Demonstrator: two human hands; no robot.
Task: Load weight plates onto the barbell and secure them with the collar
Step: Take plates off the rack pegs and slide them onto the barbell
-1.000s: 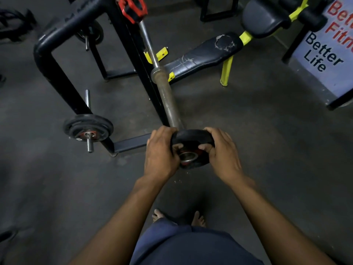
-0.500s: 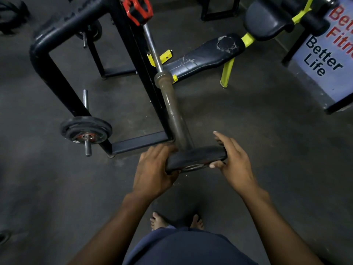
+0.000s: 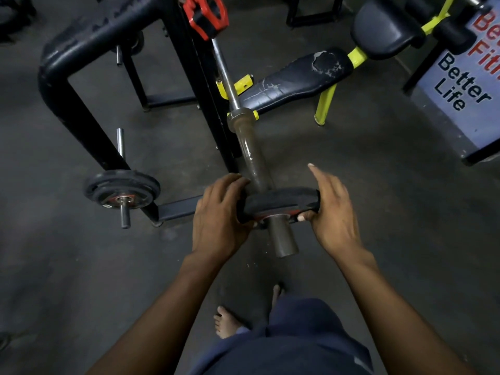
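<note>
Plate (image 3: 278,202) threaded onto bar (image 3: 253,163), near its end, gripped at the rim on both sides: left hand (image 3: 220,212) curled round one edge, right hand (image 3: 331,209) pinching the other with thumb underneath, fingers stretched. Probably small but dense, stiff, rubbery at the edge; best held by opposite rims. Beyond, dark gritty floor (image 3: 365,185), black rack (image 3: 81,109) carrying another plate (image 3: 121,188), red collar (image 3: 207,13) further up, worn bench (image 3: 295,79) behind
</note>
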